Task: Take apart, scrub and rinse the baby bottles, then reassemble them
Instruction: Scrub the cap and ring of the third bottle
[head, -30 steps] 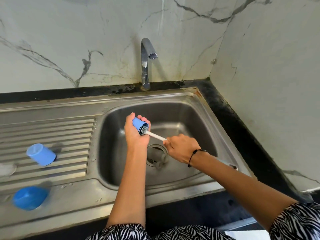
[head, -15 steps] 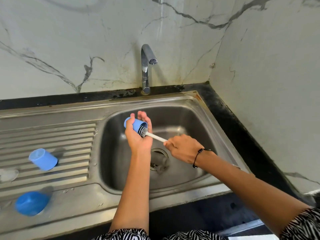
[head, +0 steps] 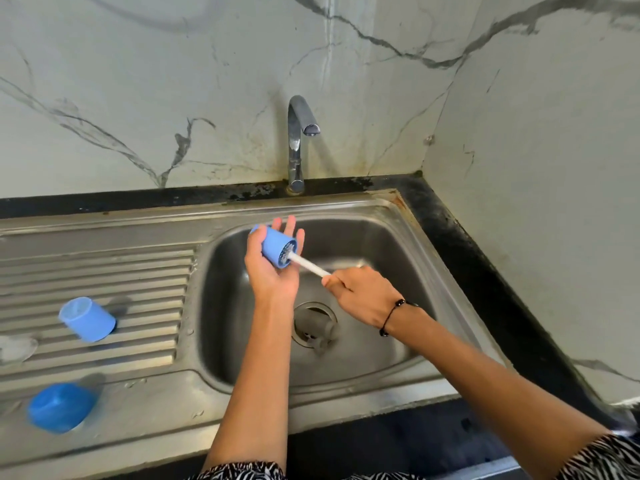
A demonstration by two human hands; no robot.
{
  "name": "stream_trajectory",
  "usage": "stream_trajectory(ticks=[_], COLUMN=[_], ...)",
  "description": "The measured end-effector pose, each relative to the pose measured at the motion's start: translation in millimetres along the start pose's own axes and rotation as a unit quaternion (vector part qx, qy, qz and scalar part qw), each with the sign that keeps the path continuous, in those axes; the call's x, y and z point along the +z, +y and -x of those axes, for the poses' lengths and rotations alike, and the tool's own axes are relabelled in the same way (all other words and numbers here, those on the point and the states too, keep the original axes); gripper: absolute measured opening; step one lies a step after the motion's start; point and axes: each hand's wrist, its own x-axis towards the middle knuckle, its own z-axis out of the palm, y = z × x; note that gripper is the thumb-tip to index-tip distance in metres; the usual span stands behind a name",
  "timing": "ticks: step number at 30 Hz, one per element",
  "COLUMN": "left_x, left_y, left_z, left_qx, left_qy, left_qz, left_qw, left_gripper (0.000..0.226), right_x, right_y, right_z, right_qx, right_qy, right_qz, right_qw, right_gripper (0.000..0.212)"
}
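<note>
My left hand [head: 272, 271] holds a small light-blue bottle part [head: 275, 249] over the sink basin [head: 381, 258], its open end facing right and my fingertips spread behind it. My right hand [head: 365, 294] grips the white handle of a bottle brush [head: 310, 265]. The brush's bristle head sits inside the blue part. A second light-blue bottle part [head: 86, 318] lies on the ribbed drainboard [head: 138, 282]. A darker blue cap [head: 60, 407] rests near the front left edge. A clear teat-like piece [head: 15, 348] lies at the far left, blurred.
The chrome tap [head: 298, 143] stands behind the basin with no water visible. The drain [head: 313, 323] lies below my hands. Marble walls close in at the back and right, with a black counter strip [head: 485, 271] along the sink's right side.
Both hands rose and drifted slightly away from me over the basin. The blue part tilted in my left hand, whose fingers opened out behind it. The brush stayed inside.
</note>
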Motion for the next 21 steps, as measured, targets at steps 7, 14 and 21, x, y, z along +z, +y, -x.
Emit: stream_trajectory(ticks=[7,14,21], left_x=[-1.8,1.5,-15.4], left_y=[-5.7,-9.2,-4.8], left_z=[-8.1,-12.5,-12.2], left_qx=[-0.034,0.016,-0.021], left_qy=[0.093,0.088,0.041], left_qz=[-0.013,-0.026,-0.038], left_qw=[0.995,0.996,0.998], left_gripper=[0.011,0.006,0.016], right_x=[1.6,-0.8,15.3], right_y=[4.9,-1.8,8.4], right_z=[-3.9,-14.9,-3.3], right_qx=[0.024,0.053,0.032], right_qy=[-0.014,0.025,-0.043], right_qz=[0.117,0.067,0.057], right_qw=[0.993,0.996,0.997], right_gripper=[0.041,0.042,0.042])
